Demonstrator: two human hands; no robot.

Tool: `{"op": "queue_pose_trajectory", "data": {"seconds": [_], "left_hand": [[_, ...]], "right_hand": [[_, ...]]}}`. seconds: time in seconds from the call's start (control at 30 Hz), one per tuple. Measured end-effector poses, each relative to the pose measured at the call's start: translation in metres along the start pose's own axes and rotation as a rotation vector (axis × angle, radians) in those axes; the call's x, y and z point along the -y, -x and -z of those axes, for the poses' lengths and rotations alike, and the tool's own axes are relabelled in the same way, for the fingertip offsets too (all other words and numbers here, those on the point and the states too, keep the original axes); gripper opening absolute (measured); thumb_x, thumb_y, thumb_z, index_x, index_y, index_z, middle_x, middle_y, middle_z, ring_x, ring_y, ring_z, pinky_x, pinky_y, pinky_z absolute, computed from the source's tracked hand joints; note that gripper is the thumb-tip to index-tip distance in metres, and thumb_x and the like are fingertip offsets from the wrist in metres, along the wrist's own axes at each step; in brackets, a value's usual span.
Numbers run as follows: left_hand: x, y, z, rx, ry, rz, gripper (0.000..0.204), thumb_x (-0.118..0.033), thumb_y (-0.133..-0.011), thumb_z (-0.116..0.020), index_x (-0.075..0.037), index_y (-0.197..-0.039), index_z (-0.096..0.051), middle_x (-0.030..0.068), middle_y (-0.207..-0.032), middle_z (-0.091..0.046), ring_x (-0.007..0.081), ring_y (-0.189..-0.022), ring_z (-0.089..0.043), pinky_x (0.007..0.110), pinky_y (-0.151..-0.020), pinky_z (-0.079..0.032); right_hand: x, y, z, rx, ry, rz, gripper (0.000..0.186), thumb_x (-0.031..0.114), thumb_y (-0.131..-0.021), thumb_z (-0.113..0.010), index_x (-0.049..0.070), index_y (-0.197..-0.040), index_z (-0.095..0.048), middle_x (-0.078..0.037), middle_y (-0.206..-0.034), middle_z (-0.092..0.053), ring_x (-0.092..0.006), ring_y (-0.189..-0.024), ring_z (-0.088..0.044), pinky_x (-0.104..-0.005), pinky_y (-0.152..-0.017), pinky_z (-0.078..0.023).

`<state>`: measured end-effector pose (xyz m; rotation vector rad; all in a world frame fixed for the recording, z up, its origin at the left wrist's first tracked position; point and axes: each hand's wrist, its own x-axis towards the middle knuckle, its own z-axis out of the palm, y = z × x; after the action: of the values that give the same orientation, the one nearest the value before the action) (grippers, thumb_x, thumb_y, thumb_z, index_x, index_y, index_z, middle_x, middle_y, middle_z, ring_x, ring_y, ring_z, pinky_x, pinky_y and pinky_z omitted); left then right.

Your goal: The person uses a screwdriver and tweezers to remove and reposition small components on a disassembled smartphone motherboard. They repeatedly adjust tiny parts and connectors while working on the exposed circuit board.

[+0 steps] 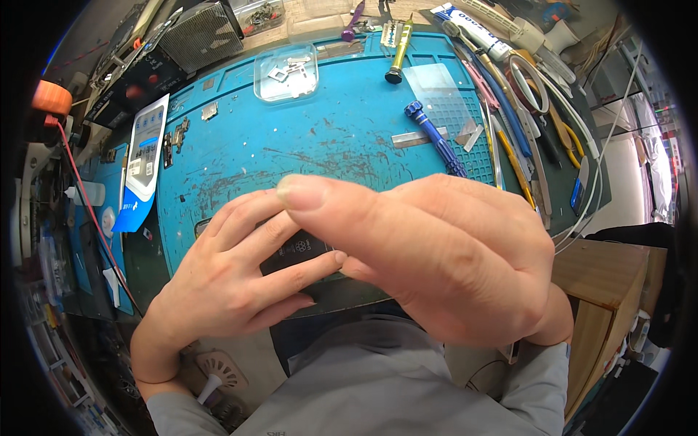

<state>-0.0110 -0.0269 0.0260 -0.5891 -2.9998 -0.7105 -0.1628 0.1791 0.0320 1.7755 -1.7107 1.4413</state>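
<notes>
My right hand (451, 254) is raised close to the camera, thumb laid along closed fingers; whatever lies between the fingertips, if anything, is hidden. Lower down and to the left, my left hand (233, 272) has its fingers stretched and apart over a flat black piece with pale printing (294, 248), perhaps a phone part. Both hands cover much of that piece, so contact is hard to judge. Under it lies a scuffed blue work mat (225, 142). A blue screwdriver (436, 138) rests on the mat beyond my right hand.
A clear tray (286, 71) of small metal parts sits at the mat's far side, near a yellow-green screwdriver (400, 51). Pens, tweezers and pliers (571, 145) crowd the right edge. On the left are a white-and-blue package (145, 152) and small circuit pieces (175, 138).
</notes>
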Motion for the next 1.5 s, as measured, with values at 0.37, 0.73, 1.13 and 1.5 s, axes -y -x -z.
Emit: {"op": "queue_pose_trajectory", "data": {"seconds": [0.37,0.73,1.13,1.5], "left_hand": [[0.001,-0.002,0.002,-0.006,-0.094,-0.081,0.064,-0.032,-0.074,-0.085,-0.022,-0.136,-0.073,0.0146,-0.137,-0.062,0.0367,-0.129,-0.060,0.055,-0.109,-0.052],[-0.001,-0.003,0.007,-0.020,-0.050,-0.083,0.062,-0.034,-0.077,-0.084,-0.022,-0.137,-0.072,0.0171,-0.158,-0.055,0.0382,-0.131,-0.060,0.055,-0.110,-0.049],[0.003,0.002,0.002,-0.104,-0.122,-0.148,0.056,-0.046,-0.086,-0.081,-0.016,-0.133,-0.073,0.0171,-0.150,-0.062,0.0327,-0.128,-0.066,0.048,-0.111,-0.053],[0.045,0.005,0.014,-0.592,0.135,0.437,0.013,-0.002,-0.093,-0.079,-0.002,-0.105,-0.075,0.0078,-0.095,-0.075,0.0183,-0.081,-0.071,0.030,-0.067,-0.055]], "right_hand": [[0.004,0.002,0.006,0.039,0.014,-0.030,0.060,-0.007,-0.068,-0.085,-0.006,-0.127,-0.074,-0.017,-0.108,-0.080,-0.0220,-0.072,-0.074,-0.0296,-0.059,-0.059],[-0.037,-0.035,-0.006,-0.059,-0.153,-0.282,0.038,0.000,-0.103,-0.071,-0.003,-0.139,-0.058,-0.016,-0.107,-0.076,-0.0170,-0.093,-0.076,-0.0323,-0.085,-0.064],[-0.066,-0.028,-0.029,-0.011,-0.243,-0.508,0.035,0.001,-0.104,-0.070,-0.001,-0.137,-0.060,-0.013,-0.110,-0.077,-0.0163,-0.099,-0.076,-0.0295,-0.091,-0.061],[-0.062,-0.032,-0.025,0.018,-0.268,-0.514,0.035,0.001,-0.106,-0.066,0.000,-0.139,-0.057,-0.011,-0.112,-0.077,-0.0141,-0.098,-0.075,-0.0278,-0.089,-0.058]]}}
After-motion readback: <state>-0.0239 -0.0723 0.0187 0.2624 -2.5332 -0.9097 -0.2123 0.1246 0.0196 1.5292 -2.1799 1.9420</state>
